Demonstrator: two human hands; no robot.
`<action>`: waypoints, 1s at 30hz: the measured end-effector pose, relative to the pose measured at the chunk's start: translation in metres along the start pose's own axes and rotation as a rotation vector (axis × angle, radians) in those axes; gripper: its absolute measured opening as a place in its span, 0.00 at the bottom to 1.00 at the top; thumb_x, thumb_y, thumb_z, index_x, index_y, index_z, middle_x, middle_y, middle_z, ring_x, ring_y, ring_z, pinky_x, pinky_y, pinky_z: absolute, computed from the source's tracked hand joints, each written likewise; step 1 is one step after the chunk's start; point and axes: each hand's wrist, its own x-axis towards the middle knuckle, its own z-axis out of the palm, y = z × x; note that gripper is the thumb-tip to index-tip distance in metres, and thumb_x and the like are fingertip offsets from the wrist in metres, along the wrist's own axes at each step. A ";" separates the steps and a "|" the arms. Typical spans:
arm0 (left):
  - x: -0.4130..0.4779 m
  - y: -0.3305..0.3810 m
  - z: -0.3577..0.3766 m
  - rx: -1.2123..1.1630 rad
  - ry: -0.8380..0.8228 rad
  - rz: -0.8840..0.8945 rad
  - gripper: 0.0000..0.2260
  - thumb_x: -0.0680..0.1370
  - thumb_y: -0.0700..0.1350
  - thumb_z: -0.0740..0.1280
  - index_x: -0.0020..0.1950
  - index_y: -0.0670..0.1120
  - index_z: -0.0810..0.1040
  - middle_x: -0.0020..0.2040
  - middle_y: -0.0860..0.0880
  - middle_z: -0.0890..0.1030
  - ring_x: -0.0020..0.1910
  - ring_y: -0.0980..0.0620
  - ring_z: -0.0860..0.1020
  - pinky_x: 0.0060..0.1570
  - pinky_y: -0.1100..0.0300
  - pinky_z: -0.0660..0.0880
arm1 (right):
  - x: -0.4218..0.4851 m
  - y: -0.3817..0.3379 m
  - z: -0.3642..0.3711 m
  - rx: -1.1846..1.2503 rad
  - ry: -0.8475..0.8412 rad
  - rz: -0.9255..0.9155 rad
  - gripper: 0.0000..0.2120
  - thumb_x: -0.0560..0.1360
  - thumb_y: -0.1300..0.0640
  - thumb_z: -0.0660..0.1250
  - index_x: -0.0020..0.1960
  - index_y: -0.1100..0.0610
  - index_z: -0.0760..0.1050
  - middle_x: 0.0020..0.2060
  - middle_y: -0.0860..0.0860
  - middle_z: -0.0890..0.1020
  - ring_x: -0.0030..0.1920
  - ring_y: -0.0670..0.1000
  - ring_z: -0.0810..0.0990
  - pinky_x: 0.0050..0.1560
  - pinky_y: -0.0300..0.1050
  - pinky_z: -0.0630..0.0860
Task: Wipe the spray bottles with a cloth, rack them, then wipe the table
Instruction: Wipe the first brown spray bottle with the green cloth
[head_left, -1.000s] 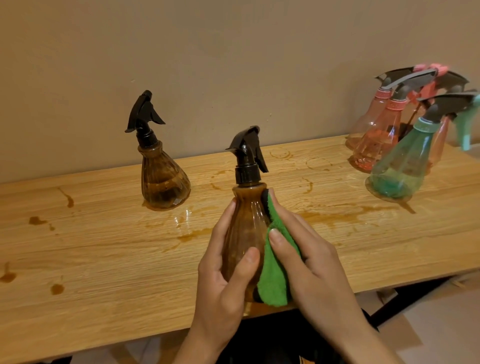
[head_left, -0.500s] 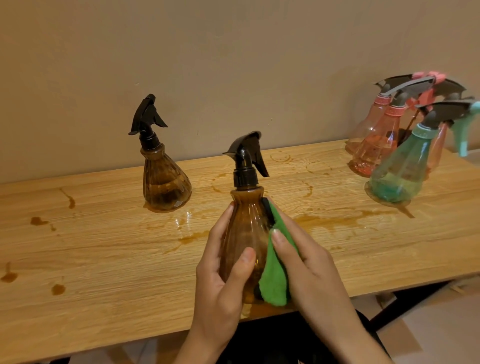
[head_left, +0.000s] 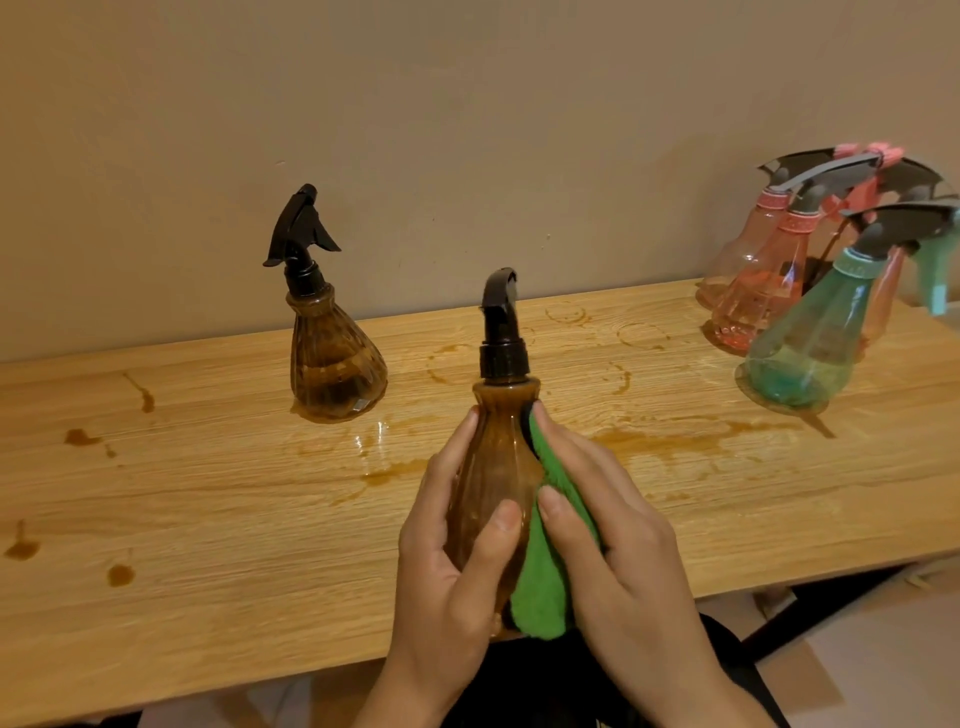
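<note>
My left hand (head_left: 447, 561) grips an amber spray bottle (head_left: 496, 457) with a black trigger head, held upright over the table's near edge. My right hand (head_left: 608, 530) presses a green cloth (head_left: 543, 582) against the bottle's right side, fingers over the cloth. A second amber spray bottle (head_left: 332, 358) stands on the wooden table (head_left: 208, 509) at the back left. Pink spray bottles (head_left: 753, 301) and a green spray bottle (head_left: 810, 348) hang tilted at the far right.
Brown liquid stains and drops (head_left: 122, 574) mark the tabletop, with a wet streak (head_left: 675, 441) right of centre. A plain wall runs behind the table. Dark table legs (head_left: 810, 603) and floor show below the near edge.
The held bottle has turned about its axis, so its trigger head now points away from me. The view has shifted slightly. Both hands stay on the bottle.
</note>
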 end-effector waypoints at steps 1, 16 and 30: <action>0.000 0.000 0.001 -0.005 -0.001 -0.006 0.24 0.78 0.52 0.67 0.74 0.61 0.72 0.71 0.57 0.78 0.70 0.53 0.78 0.62 0.64 0.75 | 0.006 -0.002 -0.003 0.009 -0.020 -0.003 0.22 0.84 0.44 0.57 0.76 0.31 0.61 0.73 0.35 0.69 0.74 0.39 0.67 0.67 0.30 0.68; 0.000 -0.002 0.002 0.019 0.052 0.018 0.24 0.77 0.54 0.67 0.73 0.64 0.73 0.69 0.56 0.79 0.68 0.51 0.79 0.63 0.58 0.77 | -0.003 0.000 -0.004 0.051 -0.027 0.126 0.23 0.81 0.37 0.61 0.75 0.31 0.64 0.69 0.29 0.70 0.70 0.31 0.68 0.61 0.23 0.66; 0.001 -0.005 -0.002 0.009 0.122 -0.009 0.24 0.77 0.56 0.66 0.74 0.63 0.71 0.72 0.50 0.77 0.70 0.44 0.77 0.70 0.38 0.72 | -0.026 0.008 0.006 -0.077 0.008 -0.025 0.22 0.84 0.41 0.55 0.78 0.36 0.63 0.79 0.40 0.63 0.78 0.42 0.62 0.71 0.30 0.61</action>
